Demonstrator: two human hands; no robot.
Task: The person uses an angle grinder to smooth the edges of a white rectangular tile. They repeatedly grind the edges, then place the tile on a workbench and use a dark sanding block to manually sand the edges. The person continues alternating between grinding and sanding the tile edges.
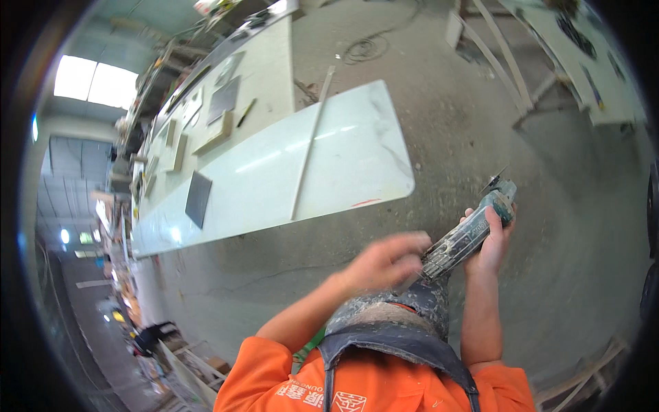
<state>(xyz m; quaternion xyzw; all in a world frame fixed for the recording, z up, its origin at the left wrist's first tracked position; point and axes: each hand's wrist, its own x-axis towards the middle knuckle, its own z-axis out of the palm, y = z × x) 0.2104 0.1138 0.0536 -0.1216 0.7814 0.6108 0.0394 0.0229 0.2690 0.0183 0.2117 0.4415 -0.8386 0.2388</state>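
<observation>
In my right hand is a dusty green and black angle grinder. Its head points up and away from me, with a thin disc seen nearly edge-on. My left hand is blurred at the grinder's rear end, fingers spread; whether it grips or only touches there cannot be made out. A dusty dark apron hangs below the tool. Ahead to the left lies a glossy white slab with rounded corners and a red mark near its close edge. Across it rests a thin pale strip.
A dark tile sits on the slab. Behind, a pale worktop carries blocks, sample pieces and a knife-like tool. Cable lies coiled on the floor. At right stands a cluttered bench. A person is far left.
</observation>
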